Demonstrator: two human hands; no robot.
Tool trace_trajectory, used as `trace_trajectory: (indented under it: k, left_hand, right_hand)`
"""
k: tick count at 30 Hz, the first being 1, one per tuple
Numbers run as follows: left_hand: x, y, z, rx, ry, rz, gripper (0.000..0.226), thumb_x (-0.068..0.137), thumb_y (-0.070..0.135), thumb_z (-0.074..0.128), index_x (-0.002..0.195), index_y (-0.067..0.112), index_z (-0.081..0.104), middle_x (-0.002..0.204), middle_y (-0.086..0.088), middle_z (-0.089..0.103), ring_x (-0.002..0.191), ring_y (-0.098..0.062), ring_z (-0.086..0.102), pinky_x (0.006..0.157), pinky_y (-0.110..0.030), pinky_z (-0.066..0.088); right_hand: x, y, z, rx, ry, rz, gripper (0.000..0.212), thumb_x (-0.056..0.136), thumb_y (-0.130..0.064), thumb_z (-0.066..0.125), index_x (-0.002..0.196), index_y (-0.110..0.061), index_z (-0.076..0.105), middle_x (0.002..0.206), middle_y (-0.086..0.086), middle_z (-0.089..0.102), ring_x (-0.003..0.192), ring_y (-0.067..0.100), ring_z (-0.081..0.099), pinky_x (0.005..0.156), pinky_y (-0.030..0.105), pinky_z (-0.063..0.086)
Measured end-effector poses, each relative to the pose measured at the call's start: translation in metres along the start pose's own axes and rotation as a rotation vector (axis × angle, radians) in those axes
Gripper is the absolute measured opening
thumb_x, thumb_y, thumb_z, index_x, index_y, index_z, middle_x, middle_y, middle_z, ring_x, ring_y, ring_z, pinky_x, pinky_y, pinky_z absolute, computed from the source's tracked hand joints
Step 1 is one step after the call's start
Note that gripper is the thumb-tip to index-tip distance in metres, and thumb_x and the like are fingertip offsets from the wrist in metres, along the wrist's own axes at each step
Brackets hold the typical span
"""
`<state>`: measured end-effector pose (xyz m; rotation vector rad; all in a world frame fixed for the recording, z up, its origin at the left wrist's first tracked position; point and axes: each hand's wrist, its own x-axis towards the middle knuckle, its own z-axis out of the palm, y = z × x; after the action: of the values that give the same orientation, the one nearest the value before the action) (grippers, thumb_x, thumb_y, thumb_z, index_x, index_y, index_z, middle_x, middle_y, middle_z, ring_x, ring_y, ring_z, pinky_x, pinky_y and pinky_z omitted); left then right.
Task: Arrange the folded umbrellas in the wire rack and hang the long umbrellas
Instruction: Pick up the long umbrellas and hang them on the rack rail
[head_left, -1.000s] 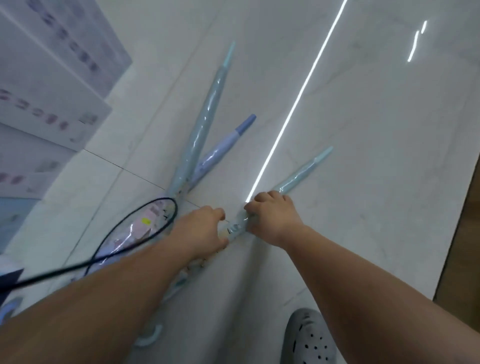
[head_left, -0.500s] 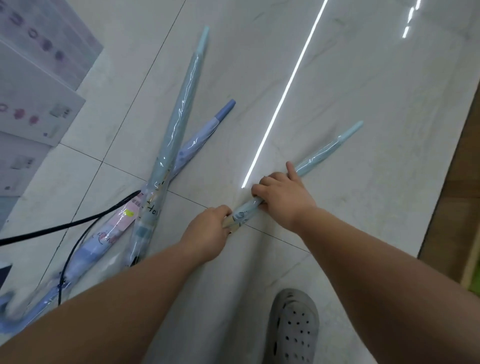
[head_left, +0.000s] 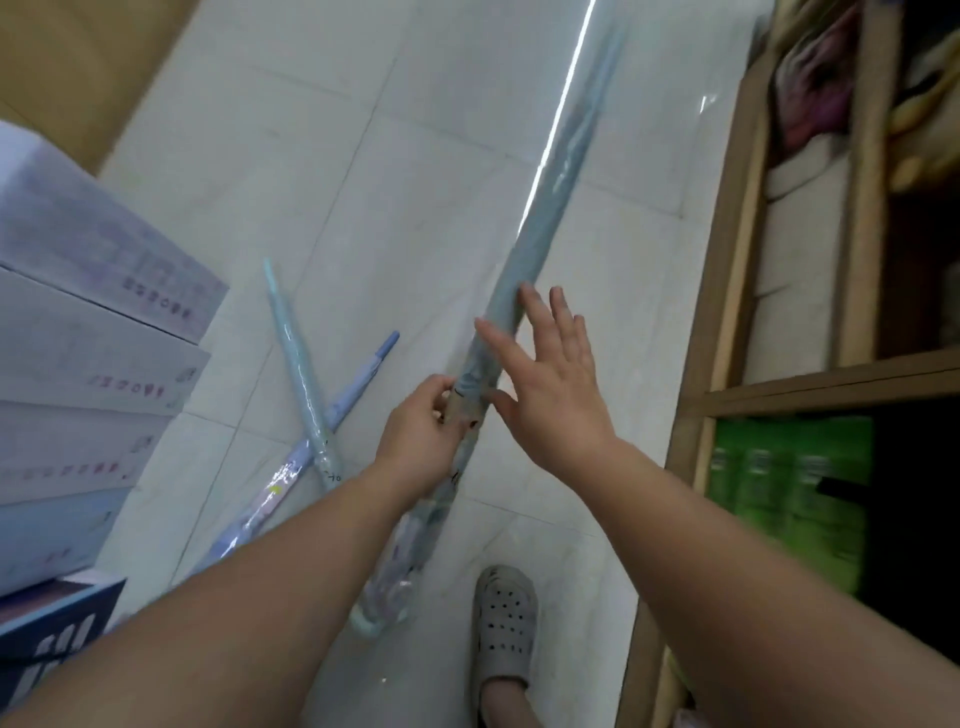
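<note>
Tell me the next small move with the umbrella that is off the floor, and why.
Probably close the right hand round the long umbrella above the left hand. Only the left hand grips the wrapped shaft; the right is open beside it, fingers spread, and the long far end sticks out unsupported.
</note>
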<state>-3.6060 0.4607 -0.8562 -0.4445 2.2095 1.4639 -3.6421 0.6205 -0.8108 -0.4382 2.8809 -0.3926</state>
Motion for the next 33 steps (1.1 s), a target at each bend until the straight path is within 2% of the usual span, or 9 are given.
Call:
trace_trajectory:
  k: [2, 6, 9, 13, 19, 23, 27, 30, 33]
  left_hand:
    - [-0.011, 0.044, -0.015, -0.096, 0.051, 0.003, 0.017, 0.094, 0.024, 0.066, 0.108, 0.033, 0.062, 0.089, 0.007, 0.066, 0.078, -0.019, 0.068, 0.068, -0.035, 0.056]
    - [-0.036, 0.13, -0.052, -0.248, 0.179, 0.019, 0.021, 0.096, 0.015, 0.064, 0.106, 0.033, 0.061, 0.098, 0.002, 0.068, 0.078, -0.017, 0.07, 0.067, -0.032, 0.061]
    - [-0.066, 0.193, -0.082, -0.355, 0.236, 0.009, 0.025, 0.097, 0.011, 0.062, 0.099, 0.036, 0.059, 0.095, 0.002, 0.069, 0.082, -0.018, 0.072, 0.073, -0.038, 0.061]
    - [-0.12, 0.268, -0.129, -0.47, 0.338, 0.03, 0.019, 0.095, 0.008, 0.064, 0.106, 0.023, 0.058, 0.096, -0.005, 0.073, 0.085, -0.025, 0.072, 0.082, -0.052, 0.06]
    - [-0.224, 0.358, -0.205, -0.642, 0.53, 0.06, 0.026, 0.098, 0.01, 0.062, 0.123, 0.01, 0.053, 0.102, -0.008, 0.068, 0.078, -0.019, 0.071, 0.07, -0.044, 0.063]
    - [-0.295, 0.387, -0.254, -0.81, 0.605, 0.125, 0.017, 0.1, 0.007, 0.059, 0.116, 0.007, 0.053, 0.099, -0.006, 0.064, 0.081, -0.019, 0.07, 0.072, -0.043, 0.063]
    - [-0.364, 0.39, -0.305, -0.899, 0.605, 0.184, 0.011, 0.099, 0.004, 0.059, 0.108, 0.009, 0.054, 0.106, -0.011, 0.065, 0.09, -0.023, 0.07, 0.074, -0.04, 0.063]
    - [-0.419, 0.381, -0.346, -0.77, 0.601, 0.172, 0.01, 0.095, 0.012, 0.066, 0.1, 0.012, 0.057, 0.108, -0.016, 0.069, 0.088, -0.025, 0.068, 0.085, -0.043, 0.06]
    - [-0.478, 0.36, -0.385, -0.401, 0.678, 0.103, 0.022, 0.088, 0.033, 0.075, 0.086, 0.017, 0.059, 0.09, -0.005, 0.069, 0.085, -0.028, 0.068, 0.084, -0.046, 0.059]
  right_hand:
    - [-0.009, -0.01, -0.034, 0.201, 0.015, 0.1, 0.072, 0.096, -0.031, 0.064, 0.155, -0.037, 0.025, 0.168, 0.003, 0.003, 0.155, 0.025, -0.001, 0.126, 0.042, 0.011]
    - [-0.022, -0.031, -0.1, 0.524, -0.03, 0.243, 0.07, 0.099, -0.032, 0.06, 0.157, -0.034, 0.022, 0.155, -0.001, 0.037, 0.142, 0.017, 0.035, 0.112, 0.026, 0.03]
    - [-0.031, -0.052, -0.152, 0.654, -0.113, 0.313, 0.067, 0.098, -0.039, 0.06, 0.154, -0.045, 0.024, 0.145, -0.001, 0.05, 0.13, 0.018, 0.05, 0.101, 0.03, 0.041]
    - [-0.047, -0.083, -0.23, 0.758, -0.186, 0.303, 0.061, 0.095, -0.045, 0.061, 0.147, -0.053, 0.03, 0.124, -0.004, 0.063, 0.105, 0.015, 0.063, 0.093, 0.033, 0.051]
    - [-0.072, -0.144, -0.355, 0.847, -0.222, 0.139, 0.046, 0.091, -0.042, 0.068, 0.134, -0.042, 0.052, 0.106, -0.007, 0.067, 0.092, 0.013, 0.068, 0.085, 0.034, 0.057]
    - [-0.084, -0.201, -0.419, 0.804, -0.212, 0.007, 0.041, 0.089, -0.037, 0.069, 0.129, -0.042, 0.058, 0.11, -0.004, 0.068, 0.092, 0.012, 0.068, 0.079, 0.027, 0.054]
    - [-0.102, -0.265, -0.462, 0.689, -0.153, -0.093, 0.043, 0.088, -0.031, 0.07, 0.129, -0.037, 0.058, 0.104, -0.008, 0.064, 0.093, 0.013, 0.064, 0.083, 0.026, 0.048]
    - [-0.12, -0.318, -0.481, 0.62, -0.069, -0.162, 0.038, 0.087, -0.023, 0.07, 0.123, -0.033, 0.062, 0.098, -0.007, 0.063, 0.089, 0.016, 0.062, 0.078, 0.026, 0.048]
    - [-0.137, -0.368, -0.494, 0.534, -0.008, -0.216, 0.033, 0.088, -0.019, 0.068, 0.118, -0.031, 0.064, 0.098, -0.006, 0.064, 0.086, 0.018, 0.061, 0.073, 0.03, 0.051]
